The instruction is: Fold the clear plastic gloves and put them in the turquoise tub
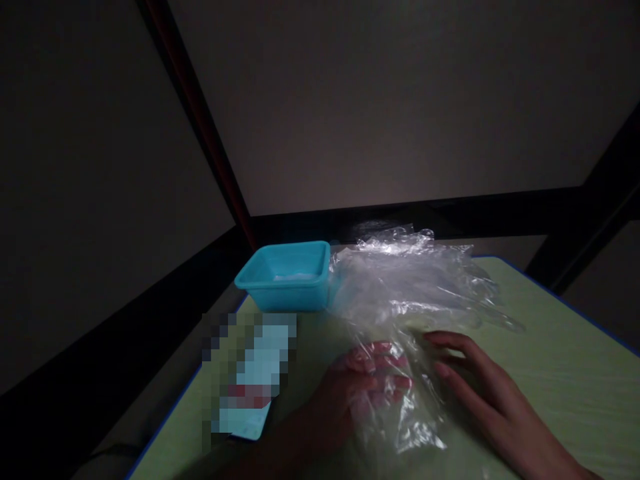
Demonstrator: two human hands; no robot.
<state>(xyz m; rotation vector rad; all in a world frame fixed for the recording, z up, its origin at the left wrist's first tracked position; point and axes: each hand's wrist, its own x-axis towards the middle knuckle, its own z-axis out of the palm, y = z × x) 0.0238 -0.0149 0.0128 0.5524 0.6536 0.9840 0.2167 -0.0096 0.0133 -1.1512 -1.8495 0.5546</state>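
My left hand (345,387) is low in the middle of the view, its fingers seen through thin, shiny clear plastic film (420,430). They point to the right, slightly apart, and the film lies loosely over them; whether it is a glove or a bag I cannot tell. To the right of the film is my right hand (485,390), bare and open, with thumb and fingers apart and nothing between them. Just beyond both hands lies a crumpled heap of clear plastic gloves (410,280), one finger-shaped tip sticking out to the right.
A turquoise plastic basket (287,297) stands at the table's back left, touching the heap. In front of it lies a phone (250,427) with a lit screen, mostly pixelated. The pale green table (565,360) has a blue edge. Walls rise behind and to the left.
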